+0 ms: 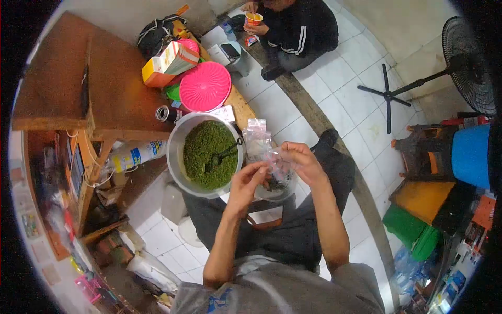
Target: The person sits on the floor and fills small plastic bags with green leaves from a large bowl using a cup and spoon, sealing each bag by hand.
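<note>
Pinched a clear bag (275, 156) with the nearly closed fingertips of left hand (248, 182) and right hand (305, 163), likely for control over thin plastic. Held it above the bowl (282, 197), near the tub (178, 159) of greens (206, 137) with a spoon (228, 152) inside, apparently set close for easy reach.

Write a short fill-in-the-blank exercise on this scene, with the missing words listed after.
The left hand and right hand hold a clear plastic ____.
A black scoop rests in the bucket, in chopped material coloured ____.
The round ribbed item near the bucket is bright ____.
The fan stands toward the picture's ____ edge.
Missing words: bag; green; pink; right.
</note>
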`<action>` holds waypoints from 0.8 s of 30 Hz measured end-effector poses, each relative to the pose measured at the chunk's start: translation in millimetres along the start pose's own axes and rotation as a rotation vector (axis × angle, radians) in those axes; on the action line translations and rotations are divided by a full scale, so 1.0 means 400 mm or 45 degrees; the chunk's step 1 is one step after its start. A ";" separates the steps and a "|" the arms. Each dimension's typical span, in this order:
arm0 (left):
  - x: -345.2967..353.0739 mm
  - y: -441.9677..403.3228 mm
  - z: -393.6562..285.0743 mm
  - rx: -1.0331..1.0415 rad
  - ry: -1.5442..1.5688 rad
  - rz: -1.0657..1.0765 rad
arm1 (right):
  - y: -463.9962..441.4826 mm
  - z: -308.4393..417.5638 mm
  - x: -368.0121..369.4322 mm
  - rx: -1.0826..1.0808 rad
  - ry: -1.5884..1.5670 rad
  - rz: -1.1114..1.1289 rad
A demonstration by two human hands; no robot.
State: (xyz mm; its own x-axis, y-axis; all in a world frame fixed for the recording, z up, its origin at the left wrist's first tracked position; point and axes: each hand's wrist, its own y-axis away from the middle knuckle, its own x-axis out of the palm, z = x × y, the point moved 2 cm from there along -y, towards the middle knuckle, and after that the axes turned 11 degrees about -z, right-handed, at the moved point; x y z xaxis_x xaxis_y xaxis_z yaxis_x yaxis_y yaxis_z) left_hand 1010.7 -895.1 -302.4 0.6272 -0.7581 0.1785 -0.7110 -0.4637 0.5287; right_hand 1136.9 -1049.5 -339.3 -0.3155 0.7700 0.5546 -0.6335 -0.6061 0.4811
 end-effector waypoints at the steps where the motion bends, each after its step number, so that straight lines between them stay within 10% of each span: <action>1: -0.011 0.004 -0.013 0.038 -0.074 0.120 | 0.007 -0.003 0.015 -0.074 0.025 0.096; 5: -0.038 0.066 -0.047 0.113 -0.117 0.091 | 0.059 0.007 0.081 -0.084 0.139 0.058; 8: -0.095 0.099 -0.060 0.173 -0.049 -0.042 | 0.144 0.053 0.142 -0.916 0.605 -0.828; 11: -0.129 0.132 -0.073 0.241 0.034 -0.144 | 0.226 0.030 0.286 -0.901 0.831 -0.314; 19: -0.204 0.223 -0.127 0.374 0.037 -0.212 | 0.251 -0.029 0.417 -0.676 0.980 -0.021; 24: -0.231 0.237 -0.146 0.774 -0.473 -0.355 | 0.263 -0.013 0.487 -1.116 1.389 -0.008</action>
State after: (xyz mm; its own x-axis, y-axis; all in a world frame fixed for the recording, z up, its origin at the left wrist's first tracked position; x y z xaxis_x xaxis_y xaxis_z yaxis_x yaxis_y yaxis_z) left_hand 903.9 -842.3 -220.1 0.7372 -0.6308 -0.2421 -0.6596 -0.7495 -0.0559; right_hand 1005.3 -962.3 -184.3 -0.4381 0.7829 -0.4417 -0.7394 -0.5933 -0.3183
